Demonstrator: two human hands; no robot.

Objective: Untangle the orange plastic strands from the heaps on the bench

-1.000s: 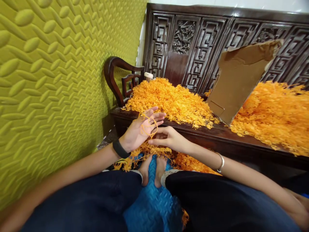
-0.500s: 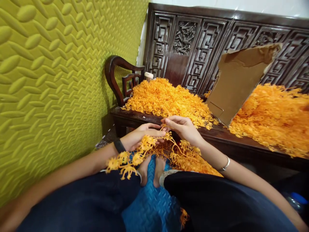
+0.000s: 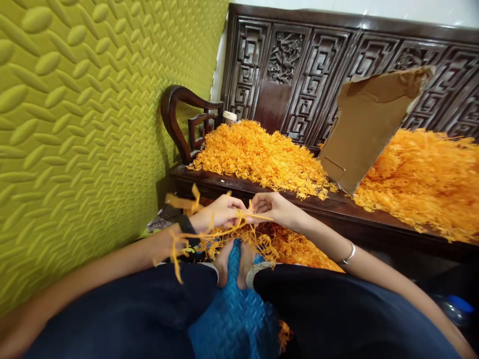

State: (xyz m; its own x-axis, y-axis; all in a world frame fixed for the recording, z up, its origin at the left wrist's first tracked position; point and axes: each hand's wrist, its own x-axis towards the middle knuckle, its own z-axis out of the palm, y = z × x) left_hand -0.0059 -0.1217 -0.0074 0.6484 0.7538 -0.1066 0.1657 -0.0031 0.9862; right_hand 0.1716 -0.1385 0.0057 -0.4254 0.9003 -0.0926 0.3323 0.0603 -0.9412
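Note:
My left hand (image 3: 216, 213) is closed around a thin orange plastic sprig (image 3: 224, 230), whose bare stem crosses below the fingers. Its forked, blurred tips spread leftward over my wrist. Close beside it, my right hand (image 3: 279, 210) has its fingertips pinched at the sprig's right part, nearly touching the left fingers. What exactly lies between the right fingertips is partly hidden. Under both hands, a mass of loose orange plastic pieces (image 3: 299, 247) lies low down, in front of the bench.
A heap of small orange pieces (image 3: 258, 154) covers the left of the dark wooden bench (image 3: 232, 183). An upright cardboard sheet (image 3: 368, 129) parts it from another orange pile (image 3: 426, 184). A yellow textured wall (image 3: 93, 149) stands left. A blue-capped container (image 3: 458, 305) sits at lower right.
My right hand has come down and slightly right. The sprig's clustered ends have given way to bare, forked stems swung up and left across my left wrist. My left hand has turned.

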